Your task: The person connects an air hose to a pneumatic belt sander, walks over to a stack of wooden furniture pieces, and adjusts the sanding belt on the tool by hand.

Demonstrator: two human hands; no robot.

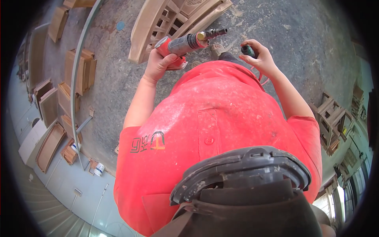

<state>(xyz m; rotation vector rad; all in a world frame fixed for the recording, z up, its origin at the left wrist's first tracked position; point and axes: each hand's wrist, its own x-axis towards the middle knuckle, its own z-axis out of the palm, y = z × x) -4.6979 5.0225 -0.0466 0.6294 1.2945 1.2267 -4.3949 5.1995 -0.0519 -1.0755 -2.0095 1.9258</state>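
My left hand is wrapped round a red and grey hand-held tool, whose brass and black fitting points up and to the right. Between the thumb and fingers of my right hand is a dark green and black hose connector. A red hose shows below that hand, beside the red shirt. The connector and the tool's fitting are apart. Just beyond the tool lies a carved wooden piece with a lattice, on the floor.
Stacked wooden panels and a long curved grey strip are on the left. Wooden frames stand at the right. A foot is on the stained grey floor. A white bucket sits at lower left.
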